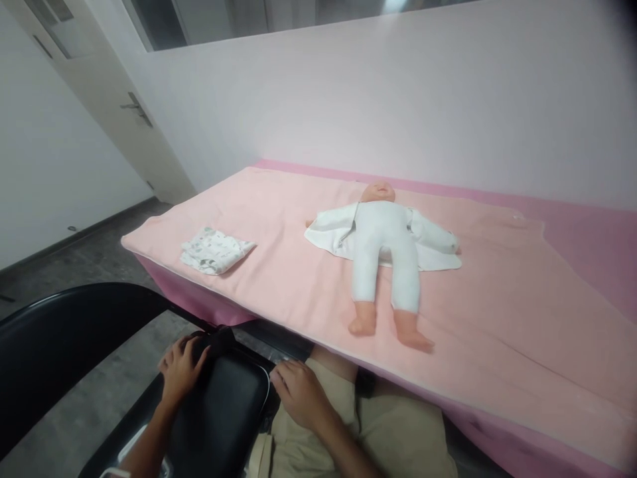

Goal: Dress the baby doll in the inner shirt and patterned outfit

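Note:
A baby doll (385,255) in a white suit lies on its back on the pink-covered table (522,312), with an open white garment spread under it. A folded patterned cloth (216,250) lies to the doll's left on the same cover. My left hand (180,370) grips the far edge of a black padded seat (223,411), fingers curled over it. My right hand (298,393) presses on the seat's right edge, fingers bent against it. Both hands are low, well short of the doll. My legs in beige trousers show beneath.
A black chair back (64,345) curves across the lower left. A pale pink wall (398,99) rises behind the table. A white door (109,99) with a handle stands at the left, with grey floor (74,265) before it.

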The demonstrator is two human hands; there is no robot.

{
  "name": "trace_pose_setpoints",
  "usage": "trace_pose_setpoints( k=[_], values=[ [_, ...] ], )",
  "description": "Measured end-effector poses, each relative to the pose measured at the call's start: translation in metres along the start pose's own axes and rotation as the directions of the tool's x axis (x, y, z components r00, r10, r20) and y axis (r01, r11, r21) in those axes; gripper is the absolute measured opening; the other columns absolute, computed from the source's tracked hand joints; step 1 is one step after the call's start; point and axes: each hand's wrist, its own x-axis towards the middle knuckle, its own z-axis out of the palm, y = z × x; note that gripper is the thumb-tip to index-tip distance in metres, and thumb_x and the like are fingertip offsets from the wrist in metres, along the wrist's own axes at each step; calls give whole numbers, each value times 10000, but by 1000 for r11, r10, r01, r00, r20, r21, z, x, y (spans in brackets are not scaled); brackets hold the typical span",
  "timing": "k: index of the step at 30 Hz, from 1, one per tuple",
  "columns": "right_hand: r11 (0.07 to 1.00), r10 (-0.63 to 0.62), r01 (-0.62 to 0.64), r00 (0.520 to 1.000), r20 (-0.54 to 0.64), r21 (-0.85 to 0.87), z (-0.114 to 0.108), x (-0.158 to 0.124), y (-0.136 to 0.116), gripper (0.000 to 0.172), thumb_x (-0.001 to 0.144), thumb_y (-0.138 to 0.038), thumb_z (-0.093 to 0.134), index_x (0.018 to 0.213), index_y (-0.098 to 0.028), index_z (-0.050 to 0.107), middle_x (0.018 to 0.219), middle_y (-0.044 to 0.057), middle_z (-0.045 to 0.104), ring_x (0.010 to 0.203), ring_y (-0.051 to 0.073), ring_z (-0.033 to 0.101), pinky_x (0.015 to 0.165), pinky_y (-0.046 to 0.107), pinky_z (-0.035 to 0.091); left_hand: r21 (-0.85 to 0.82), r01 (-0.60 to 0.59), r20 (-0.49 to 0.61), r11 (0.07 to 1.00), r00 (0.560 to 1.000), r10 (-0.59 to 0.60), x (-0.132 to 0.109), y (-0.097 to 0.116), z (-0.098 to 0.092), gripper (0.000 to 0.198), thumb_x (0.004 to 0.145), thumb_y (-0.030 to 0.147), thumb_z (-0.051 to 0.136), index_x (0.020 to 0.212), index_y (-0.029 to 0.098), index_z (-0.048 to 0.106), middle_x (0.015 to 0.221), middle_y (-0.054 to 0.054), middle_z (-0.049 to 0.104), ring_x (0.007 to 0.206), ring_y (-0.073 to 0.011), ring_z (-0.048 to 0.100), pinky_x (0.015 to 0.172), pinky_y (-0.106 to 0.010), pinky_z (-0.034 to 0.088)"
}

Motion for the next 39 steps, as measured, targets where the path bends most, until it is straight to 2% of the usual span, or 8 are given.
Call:
trace_pose_setpoints(
  k=[12,15,18,21,23,26,31,39],
  values=[
    [1000,11,-11,1000,11,-15,0,1,0,301,1130,-297,401,894,-242,579,886,4,702,885,183,664,875,315,473,-26,-41,18,999,999,41,12,-15,8,674,996,641,328,1469,201,519,1525,-177,481,1375,-393,443,1170,-596,251],
    [1000,8,-7,1000,12,-15,0,1,0,305,1131,-292,397,890,-240,577,873,1,696,871,180,658,866,315,472,-45,-36,-1,998,999,36,5,-4,4,640,1011,616,298,1457,207,507,1533,-167,487,1392,-377,444,1183,-585,244],
    [1000,0,0,1000,8,0,1,1,0,297,1131,-295,400,911,-241,591,895,9,710,889,186,663,871,321,473,-66,79,-94,995,992,-85,-13,21,5,643,990,632,332,1409,183,520,1515,-186,504,1388,-389,457,1180,-588,258],
    [1000,-2,2,1000,2,3,1,1,0,301,1133,-302,398,916,-240,597,906,17,713,904,191,666,867,325,477,-178,383,-122,906,905,-407,-31,50,15,645,940,699,403,1234,154,585,1302,-208,643,1252,-417,564,1124,-601,331],
    [1000,-5,5,1000,3,-5,1,0,0,310,1134,-308,393,913,-240,600,897,20,711,898,194,665,863,331,480,-275,579,22,767,802,-597,-37,66,24,593,925,733,407,1065,196,616,1078,-159,718,1078,-394,656,1081,-604,373],
    [1000,-12,12,1000,8,-1,0,0,0,318,1136,-315,387,920,-240,609,902,25,718,895,197,666,862,336,484,-288,725,254,625,687,-680,-37,84,33,602,903,791,377,845,246,628,902,-129,737,952,-399,694,1051,-650,374],
    [1000,1,-1,1000,3,8,-1,0,-1,312,1133,-312,395,922,-242,615,906,25,724,900,198,670,864,333,487,-228,732,333,642,678,-655,-26,98,33,691,853,858,367,719,244,655,896,-177,758,977,-471,691,1031,-760,302],
    [1000,-5,5,1000,-10,14,0,2,1,315,1133,-314,391,927,-243,619,903,31,723,900,202,671,879,334,492,-160,736,254,658,675,-693,-19,102,36,674,840,832,393,731,235,687,847,-196,750,888,-482,702,899,-756,395]
  ],
)
